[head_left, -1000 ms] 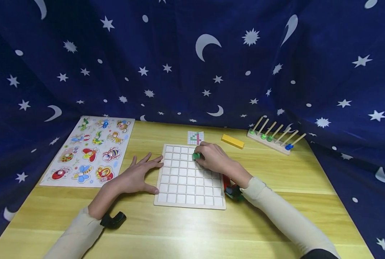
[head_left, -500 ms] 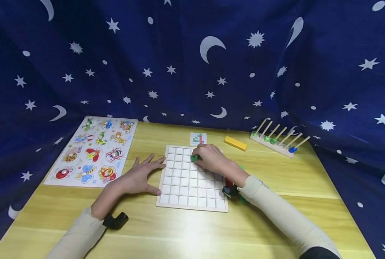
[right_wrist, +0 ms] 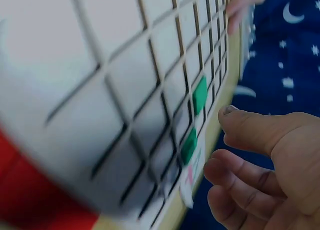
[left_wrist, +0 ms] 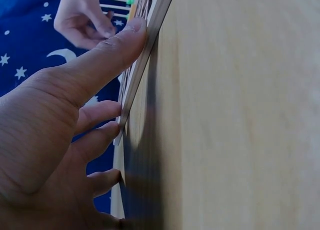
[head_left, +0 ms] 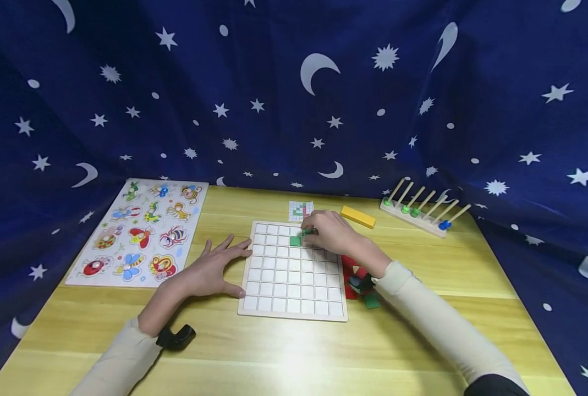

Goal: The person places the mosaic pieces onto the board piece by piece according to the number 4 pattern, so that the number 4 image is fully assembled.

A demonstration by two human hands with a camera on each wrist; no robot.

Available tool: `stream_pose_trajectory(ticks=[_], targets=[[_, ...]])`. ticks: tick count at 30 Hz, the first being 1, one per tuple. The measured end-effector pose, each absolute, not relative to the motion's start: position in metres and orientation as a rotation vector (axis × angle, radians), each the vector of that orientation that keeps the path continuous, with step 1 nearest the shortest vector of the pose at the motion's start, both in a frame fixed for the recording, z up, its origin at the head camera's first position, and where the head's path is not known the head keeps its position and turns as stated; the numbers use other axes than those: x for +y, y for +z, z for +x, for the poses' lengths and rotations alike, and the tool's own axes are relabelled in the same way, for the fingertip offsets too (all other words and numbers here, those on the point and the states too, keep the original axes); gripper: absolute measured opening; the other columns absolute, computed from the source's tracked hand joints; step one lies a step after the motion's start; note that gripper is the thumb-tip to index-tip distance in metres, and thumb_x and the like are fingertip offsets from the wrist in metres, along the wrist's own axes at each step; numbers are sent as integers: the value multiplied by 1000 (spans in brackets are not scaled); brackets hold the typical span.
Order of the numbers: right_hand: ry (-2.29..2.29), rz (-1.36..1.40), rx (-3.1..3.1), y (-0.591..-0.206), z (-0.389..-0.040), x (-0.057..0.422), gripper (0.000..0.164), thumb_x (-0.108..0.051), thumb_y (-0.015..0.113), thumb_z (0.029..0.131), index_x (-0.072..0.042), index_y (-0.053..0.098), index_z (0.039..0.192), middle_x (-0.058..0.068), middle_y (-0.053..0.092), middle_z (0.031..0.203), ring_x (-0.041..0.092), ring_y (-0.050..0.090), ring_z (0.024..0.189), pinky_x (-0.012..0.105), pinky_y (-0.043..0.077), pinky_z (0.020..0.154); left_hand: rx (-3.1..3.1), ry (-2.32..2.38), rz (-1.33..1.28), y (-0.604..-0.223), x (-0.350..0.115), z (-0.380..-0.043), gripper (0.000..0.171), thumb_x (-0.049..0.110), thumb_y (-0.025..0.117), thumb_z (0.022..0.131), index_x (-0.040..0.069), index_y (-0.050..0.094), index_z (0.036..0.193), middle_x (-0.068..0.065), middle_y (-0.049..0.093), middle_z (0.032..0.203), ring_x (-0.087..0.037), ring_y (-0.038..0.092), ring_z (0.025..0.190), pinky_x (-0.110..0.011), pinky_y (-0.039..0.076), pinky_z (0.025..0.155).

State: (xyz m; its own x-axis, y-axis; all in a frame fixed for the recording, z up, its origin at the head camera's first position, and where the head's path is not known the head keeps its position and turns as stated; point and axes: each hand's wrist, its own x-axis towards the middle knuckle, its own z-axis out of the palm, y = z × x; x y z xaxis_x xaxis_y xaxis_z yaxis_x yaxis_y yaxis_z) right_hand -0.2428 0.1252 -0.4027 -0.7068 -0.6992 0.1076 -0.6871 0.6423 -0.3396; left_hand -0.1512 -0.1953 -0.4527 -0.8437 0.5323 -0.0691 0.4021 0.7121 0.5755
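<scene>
Green tiles (head_left: 295,241) lie on the grid board (head_left: 279,289) toward its far side, one in the second row from the far edge, the other beyond it and a little to the right, beside the fingers of the right hand (head_left: 335,234); that hand's thumb and fingers stand apart in the right wrist view with nothing between them, though whether a fingertip touches the farther tile (right_wrist: 189,146) I cannot tell; the left hand (head_left: 216,269) is spread, its thumb and some fingertips against the board's left edge; likeliest trouble, I judge, is the farther tile catching on a ridge and sitting askew, since the fingers partly hide its seating in the head view; a fingertip drawn back too low could flick the nearer tile (right_wrist: 200,95) out of its cell; with bracing at the left only, a firm press toward the far right might turn or slide the board on the table (head_left: 422,264); the pattern card (head_left: 296,211) just beyond the far edge could be brushed aside; and the red tiles (head_left: 350,291) near the right wrist's black camera (head_left: 360,284) could be scattered by a low sweep of the sleeve (head_left: 424,324).
</scene>
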Motion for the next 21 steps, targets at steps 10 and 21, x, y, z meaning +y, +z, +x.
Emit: stream_pose_trajectory(ticks=[10,21], targets=[[-518,-1028,2936,-389,-237,174,16,-12,79,85,-4,77,99,5,73,87,20,67,74,36,53,62,2693,841,747,-450,-196,-152,94,51,88,69,18,50,148,3,24,164,-37,7,151,-72,-7,110],[-489,-915,2935,-398,-224,223,20,-12,81,84,-2,77,100,4,74,85,16,67,72,36,54,62,2687,835,757,-453,-195,-151,94,53,87,69,18,50,148,5,24,164,-37,6,151,-73,-7,110]])
